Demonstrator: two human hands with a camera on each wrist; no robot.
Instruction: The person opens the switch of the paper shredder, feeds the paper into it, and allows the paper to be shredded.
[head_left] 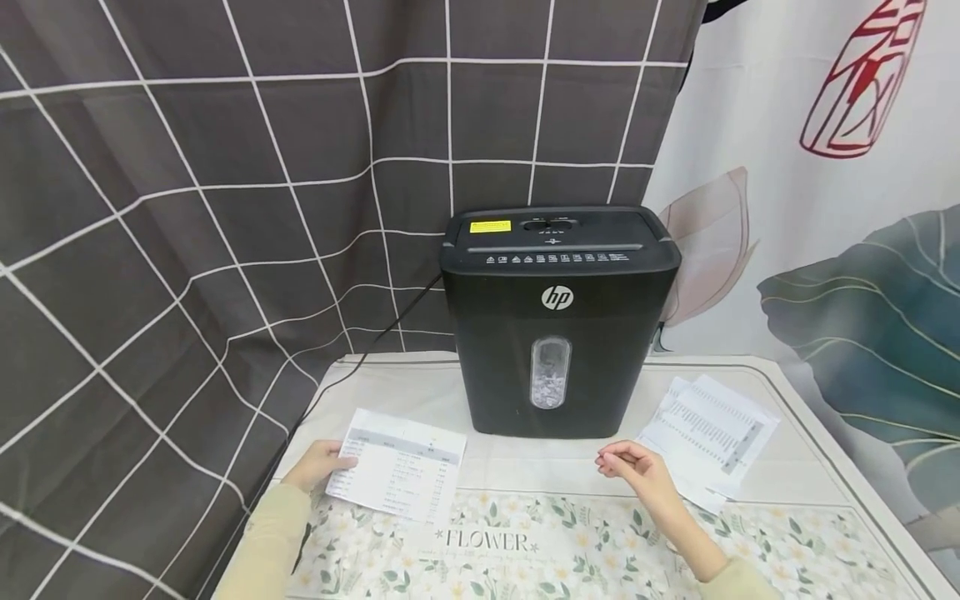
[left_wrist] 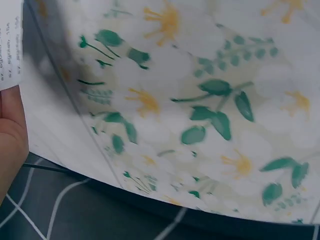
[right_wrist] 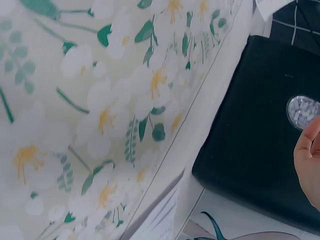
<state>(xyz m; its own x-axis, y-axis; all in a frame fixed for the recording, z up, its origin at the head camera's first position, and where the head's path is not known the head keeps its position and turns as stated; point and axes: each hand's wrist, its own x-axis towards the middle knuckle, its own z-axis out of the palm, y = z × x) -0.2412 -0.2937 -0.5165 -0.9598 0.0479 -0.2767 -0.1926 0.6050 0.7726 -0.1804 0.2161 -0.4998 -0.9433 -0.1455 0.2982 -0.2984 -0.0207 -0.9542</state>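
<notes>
My left hand (head_left: 321,465) pinches the left edge of a printed paper sheet (head_left: 401,467), thumb on top. The sheet, with a grey header band and columns of text, is tilted above the front left of the table. In the left wrist view only a corner of this sheet (left_wrist: 10,45) shows above the fingers. My right hand (head_left: 637,471) hovers in front of the shredder, its fingers loosely bent and nothing between them. The black HP paper shredder (head_left: 502,358) stands upright at the back of the table, with paper bits behind its clear window (head_left: 551,372).
More printed sheets (head_left: 708,433) lie overlapping to the right of the shredder. A black cord (head_left: 341,379) runs from the shredder over the table's left edge. A flower-patterned cloth (head_left: 585,546) covers the front of the table; a dark grid curtain (head_left: 300,208) hangs behind.
</notes>
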